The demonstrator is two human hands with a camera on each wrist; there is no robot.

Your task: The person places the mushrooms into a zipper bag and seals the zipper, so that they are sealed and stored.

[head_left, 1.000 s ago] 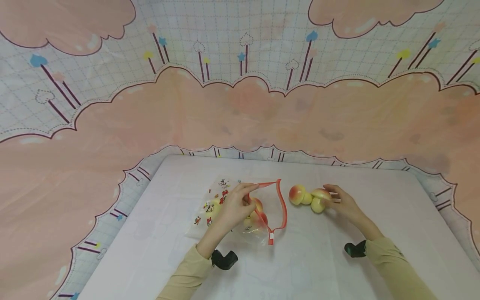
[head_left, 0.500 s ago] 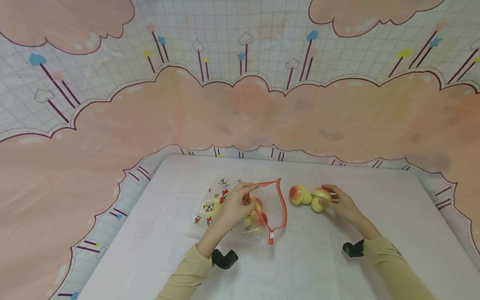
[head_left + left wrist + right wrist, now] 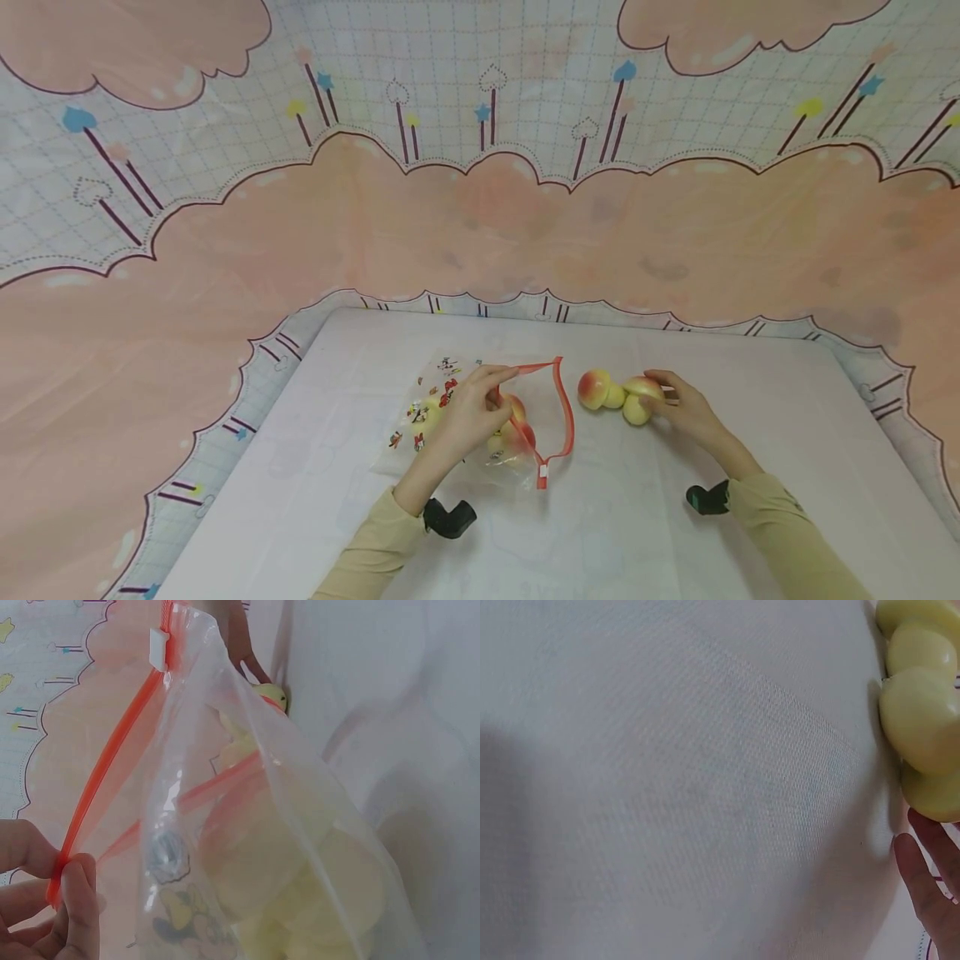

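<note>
My left hand (image 3: 468, 412) pinches the red zip edge (image 3: 112, 754) of a clear cartoon-printed zip bag (image 3: 405, 442) between thumb and fingers. The bag lies on its side, its mouth spread towards the right. Inside it are yellow toy mushrooms (image 3: 517, 433) with reddish caps, partly hidden by the hand and the print. Right of the mouth lie two more toy mushrooms, end to end. My right hand (image 3: 690, 408) holds the nearer toy mushroom (image 3: 636, 408) by its cap, thumb in front and fingers behind. The other toy mushroom (image 3: 595, 389) lies to its left, stem pointing right.
A white cloth covers the table (image 3: 600, 533). A patterned pink and white curtain (image 3: 480, 233) rises behind it. A white slider (image 3: 157, 649) sits on the bag's zip. Black camera mounts (image 3: 450, 518) stick out from both wrists.
</note>
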